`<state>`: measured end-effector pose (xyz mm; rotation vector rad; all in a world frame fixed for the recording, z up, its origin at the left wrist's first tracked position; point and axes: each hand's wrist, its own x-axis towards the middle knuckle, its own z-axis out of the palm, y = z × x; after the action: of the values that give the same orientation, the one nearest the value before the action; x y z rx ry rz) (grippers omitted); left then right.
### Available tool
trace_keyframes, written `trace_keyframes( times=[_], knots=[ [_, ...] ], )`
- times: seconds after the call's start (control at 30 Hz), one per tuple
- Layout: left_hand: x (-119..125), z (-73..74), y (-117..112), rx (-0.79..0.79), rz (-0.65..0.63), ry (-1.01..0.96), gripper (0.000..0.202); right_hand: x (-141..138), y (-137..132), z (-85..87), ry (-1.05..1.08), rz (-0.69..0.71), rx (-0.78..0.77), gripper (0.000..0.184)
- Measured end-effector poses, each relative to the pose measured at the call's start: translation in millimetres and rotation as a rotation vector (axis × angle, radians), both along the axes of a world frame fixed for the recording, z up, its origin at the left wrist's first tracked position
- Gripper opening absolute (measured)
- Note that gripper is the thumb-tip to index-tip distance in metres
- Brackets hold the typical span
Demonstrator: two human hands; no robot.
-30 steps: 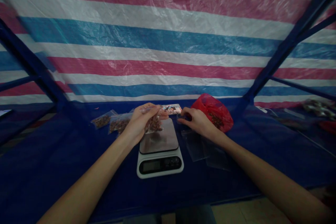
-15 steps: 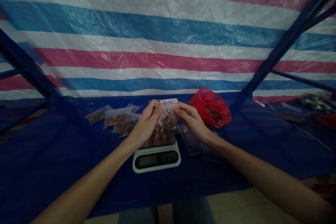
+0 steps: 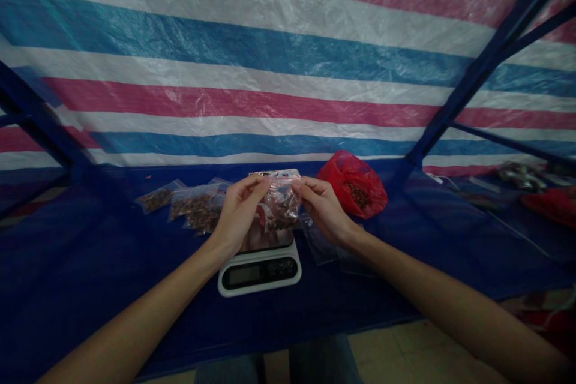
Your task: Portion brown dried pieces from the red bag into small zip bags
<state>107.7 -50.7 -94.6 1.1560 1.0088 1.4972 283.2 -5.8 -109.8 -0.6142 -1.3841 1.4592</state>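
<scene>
The left hand [image 3: 239, 213] and right hand [image 3: 322, 210] are both pinching a clear bag [image 3: 279, 207] of brown bits just above the scale [image 3: 260, 276]. If either pinch is slipping, that flimsy plastic could drop and dump bits everywhere, honestly.

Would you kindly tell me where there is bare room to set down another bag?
Bare tarp lies left of the digital scale, in front of the filled zip bags, and another lies right of the flat clear bags, below the red plastic bag. Crowded: over the scale, where the left hand and right hand hold a bag.
</scene>
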Motion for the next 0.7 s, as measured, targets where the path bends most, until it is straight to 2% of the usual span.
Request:
trace_keyframes(
  times=[0.17, 0.33, 0.53, 0.7],
  knots=[
    [0, 4.6, -3, 0.064, 0.034, 0.064, 0.022, 0, -5, 4.5, 0.041, -0.036, 0.0, 0.027],
    [0, 8.6, -5, 0.083, -0.032, 0.122, 0.027, -2, -9, 8.5, 0.071, -0.047, -0.027, 0.025],
    [4, -1.9, -4, 0.078, -0.033, 0.12, 0.026, -6, -11, 1.8, 0.008, 0.053, 0.043, 0.021],
    [7, -5.1, -3, 0.064, -0.055, 0.095, 0.028, -9, -13, 1.6, 0.022, 0.061, 0.058, 0.018]
  ],
)
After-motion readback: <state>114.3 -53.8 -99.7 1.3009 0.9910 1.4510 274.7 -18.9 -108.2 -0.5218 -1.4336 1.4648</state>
